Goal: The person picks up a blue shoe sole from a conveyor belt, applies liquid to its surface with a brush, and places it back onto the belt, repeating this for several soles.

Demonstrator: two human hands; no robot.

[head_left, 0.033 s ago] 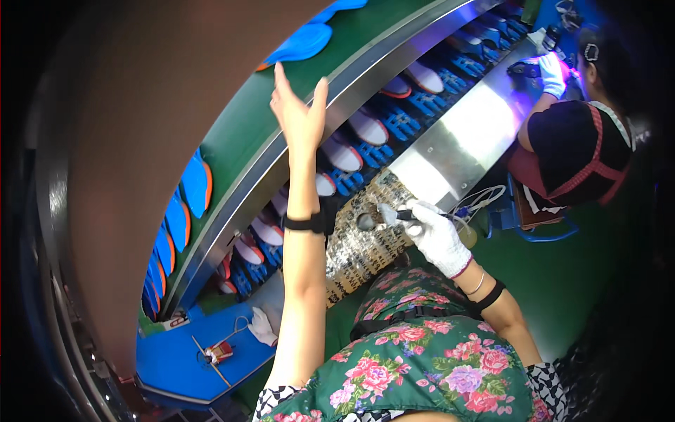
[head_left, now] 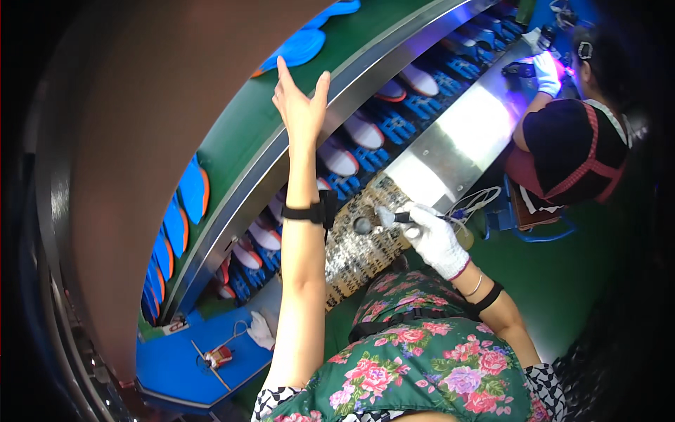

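There are two hands. The bare left hand (head_left: 302,109) is held out over the green belt (head_left: 365,42), with its fingers spread and nothing in it. One fingertip is right by a blue sole (head_left: 299,48), but I can't tell if it touches. The right hand (head_left: 434,243) wears a white glove and grips one brush (head_left: 401,217) by its dark handle.

I count two blue soles at the top of the belt and at least four more lower down on the left, with orange edges. Under the belt is a row of more than five pale shoe shapes (head_left: 363,131), with blue bits between them.

There is one small round cup (head_left: 362,226) on the taped tabletop (head_left: 351,271), near the brush tip. It looks dark inside, and I can't tell what it holds.

The blue tabletop (head_left: 165,359) has one white glove (head_left: 261,330) and one little red thing (head_left: 219,356). One other person (head_left: 573,141) sits nearby.
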